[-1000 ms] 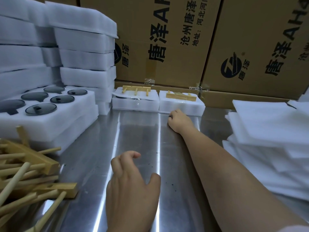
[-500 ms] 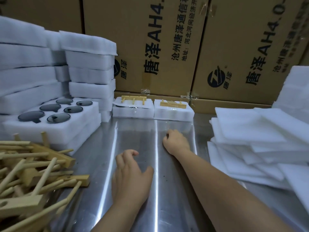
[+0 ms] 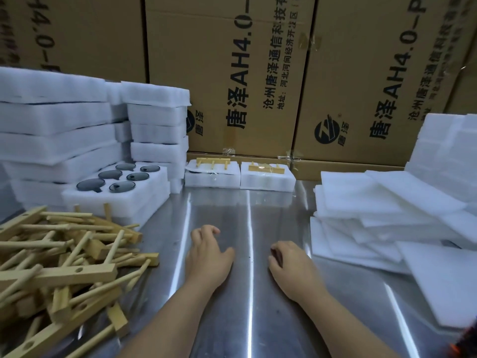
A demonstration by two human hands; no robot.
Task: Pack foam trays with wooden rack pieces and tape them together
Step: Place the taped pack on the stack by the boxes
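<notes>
The left hand (image 3: 209, 257) rests palm-down on the steel table (image 3: 247, 319), its fingers arched and loose, thumb spread, holding nothing. The right hand (image 3: 291, 264) lies just beside it at 3 o'clock, apart from it, with its fingers curled under against the metal and likewise empty; how tightly they are curled is hard to make out. At 9 o'clock from the left hand lies a jumbled pile of wooden rack pieces (image 3: 64, 267), flat bars with dowel pegs crossing one another. Beyond the pile, at 10 o'clock, an open foam tray (image 3: 116, 202) holds dark round lids (image 3: 111, 174) in its cut-outs, and behind it rise stacks of foam trays (image 3: 51, 120). At 12 o'clock, well apart from the hands, two small foam packs sit side by side, touching: the left pack (image 3: 211, 178) carries a pegged rack piece (image 3: 213, 161) on top under clear film, the right pack (image 3: 267, 182) a flat rack bar (image 3: 265, 168). At 3 o'clock of the right hand lies a loose heap of flat foam sheets (image 3: 361, 202). Printed cardboard boxes (image 3: 232, 73) wall off the far edge of the table.
</notes>
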